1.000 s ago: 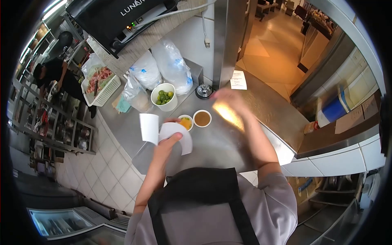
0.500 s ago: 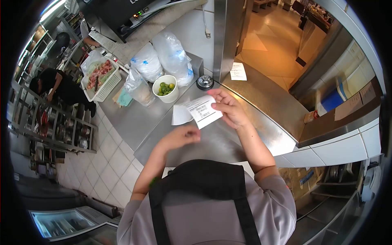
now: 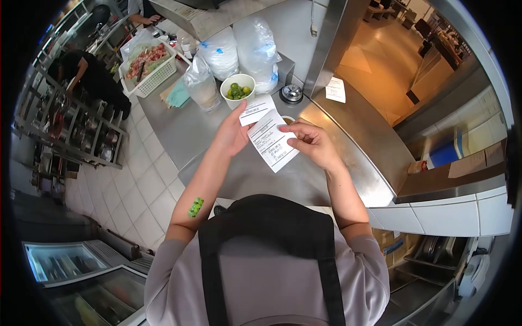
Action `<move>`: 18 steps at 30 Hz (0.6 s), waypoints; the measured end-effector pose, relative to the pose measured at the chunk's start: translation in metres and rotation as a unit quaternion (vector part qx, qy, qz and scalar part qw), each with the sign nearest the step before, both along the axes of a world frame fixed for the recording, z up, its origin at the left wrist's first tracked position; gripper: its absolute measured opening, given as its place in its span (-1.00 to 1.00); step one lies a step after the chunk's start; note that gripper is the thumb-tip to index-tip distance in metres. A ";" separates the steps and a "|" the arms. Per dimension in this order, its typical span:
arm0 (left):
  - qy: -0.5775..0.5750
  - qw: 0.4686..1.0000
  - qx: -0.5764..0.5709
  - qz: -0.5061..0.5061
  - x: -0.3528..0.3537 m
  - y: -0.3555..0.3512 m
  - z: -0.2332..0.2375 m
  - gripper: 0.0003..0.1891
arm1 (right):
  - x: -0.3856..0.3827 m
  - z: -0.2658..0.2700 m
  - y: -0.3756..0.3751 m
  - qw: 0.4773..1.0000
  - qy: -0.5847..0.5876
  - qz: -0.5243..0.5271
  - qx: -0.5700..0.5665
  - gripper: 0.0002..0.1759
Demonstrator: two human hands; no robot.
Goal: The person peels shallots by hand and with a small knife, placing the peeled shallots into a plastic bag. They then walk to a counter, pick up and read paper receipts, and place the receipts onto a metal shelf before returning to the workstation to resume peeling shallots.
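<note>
Now holds left hand [image 3: 231,135] raised over steel counter [image 3: 176,127], palm inward, fingers curled behind small receipt [image 3: 255,110], just below bowl of limes [image 3: 238,90]. Pinches long receipt [image 3: 272,144] by its right edge between thumb and bent fingers of right hand [image 3: 314,145], wrist cocked inward.

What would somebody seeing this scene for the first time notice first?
The paper at the centre draws the eye: the left hand holds a smaller slip and the right hand pinches a printed receipt above the steel counter. Just behind them sit a white bowl of green limes and a round service bell.
</note>
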State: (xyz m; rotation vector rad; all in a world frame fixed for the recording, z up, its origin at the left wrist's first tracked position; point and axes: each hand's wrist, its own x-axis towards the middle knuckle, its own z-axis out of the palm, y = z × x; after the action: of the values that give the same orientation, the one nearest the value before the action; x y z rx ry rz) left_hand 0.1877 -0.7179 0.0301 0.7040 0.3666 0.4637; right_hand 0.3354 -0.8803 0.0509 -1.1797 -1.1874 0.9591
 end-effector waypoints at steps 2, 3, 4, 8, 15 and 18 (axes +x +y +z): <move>0.009 0.998 -0.032 0.050 -0.001 0.005 0.002 -0.57 | 0.002 -0.003 -0.001 0.999 -0.015 -0.012 -0.030 -0.70; 0.003 0.996 -0.028 0.084 -0.002 0.007 0.002 -0.60 | 0.003 -0.007 0.000 0.999 -0.017 -0.008 -0.030 -0.70; -0.003 0.993 -0.023 0.118 -0.003 0.007 0.004 -0.62 | 0.005 -0.014 0.002 0.997 -0.063 -0.026 -0.026 -0.73; -0.035 0.988 0.023 0.147 -0.008 -0.002 0.013 -0.63 | 0.007 0.005 0.004 0.948 -0.304 -0.098 0.006 -0.81; -0.102 0.980 0.042 0.163 -0.010 -0.014 0.025 -0.59 | 0.017 0.057 0.000 0.923 -0.380 -0.066 0.003 -0.81; -0.126 0.967 0.044 0.216 -0.020 -0.004 0.036 -0.61 | 0.027 0.066 -0.001 0.902 -0.426 -0.053 0.046 -0.79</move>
State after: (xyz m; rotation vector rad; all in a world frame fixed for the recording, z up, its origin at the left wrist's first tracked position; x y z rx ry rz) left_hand 0.1677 -0.7219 0.0661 0.6401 0.2577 0.9779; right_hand 0.3622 -0.8817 0.1169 -1.6321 -1.7949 0.2633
